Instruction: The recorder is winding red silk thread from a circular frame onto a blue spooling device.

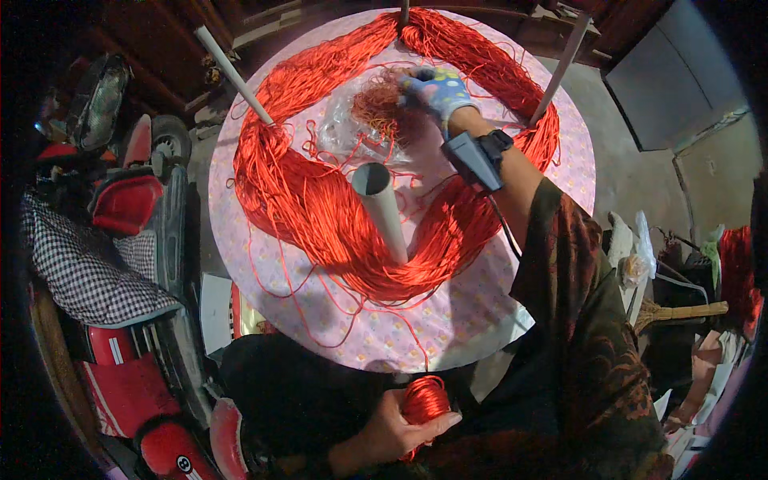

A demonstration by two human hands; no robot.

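Note:
In my bare left hand [387, 432], near the lower edge, sits a wound ball of shiny orange-red cord [426, 400], fingers and thumb closed round it. A single strand runs from the ball up to a big loose skein [320, 192] of the same cord, looped round several upright poles on the round table [464, 320]. My right hand [442, 92], in a blue glove with coloured dots, reaches inside the loop. Its fingers curl at the edge of a tangle of thin reddish-brown threads [376, 108], and whatever they pinch is hidden. Under the tangle lies a clear plastic bag [340, 120].
A thick grey pipe [382, 216] stands in the skein's near side. Thinner poles rise at the back left [232, 76] and back right [562, 68]. A red vehicle with a checked cover [96, 264] stands left; a straw broom [680, 312] lies right.

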